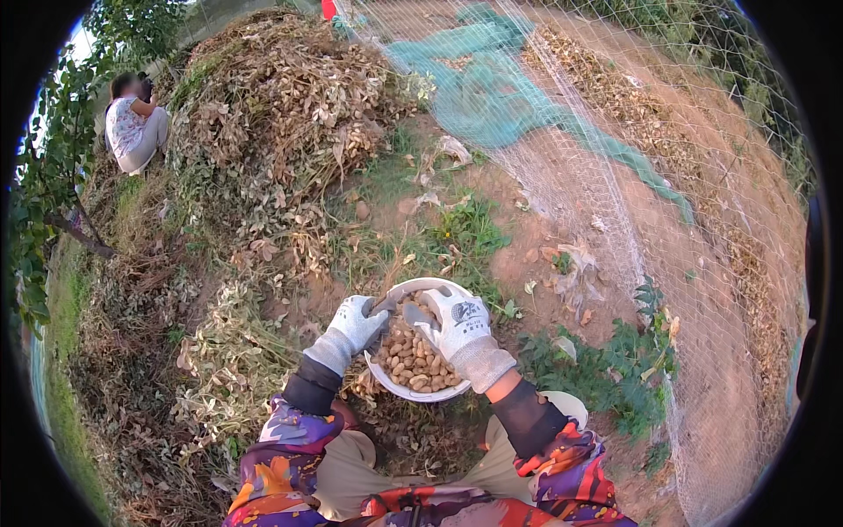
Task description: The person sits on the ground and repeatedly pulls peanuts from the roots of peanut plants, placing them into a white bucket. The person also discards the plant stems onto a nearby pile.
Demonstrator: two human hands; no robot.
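Observation:
A round white bucket (452, 396) stands in front of my knees, nearly filled with peanuts in their shells (413, 356). My left hand (356, 323), in a white glove with grey fingers, reaches over its left rim with the fingers bent inward and together. From the right side my right hand (458, 323), gloved the same way, comes over the rim, thumb and fingers curled low over the peanuts. Whatever lies within either set of fingers is hidden from view.
A big heap of dried peanut plants (281, 114) rises ahead and left, where another person (139, 123) squats. White netting (615, 193) and green mesh (492, 97) stretch along the right. Leafy green weeds (606, 373) grow right of the bucket; a branch (79, 233) juts in at left.

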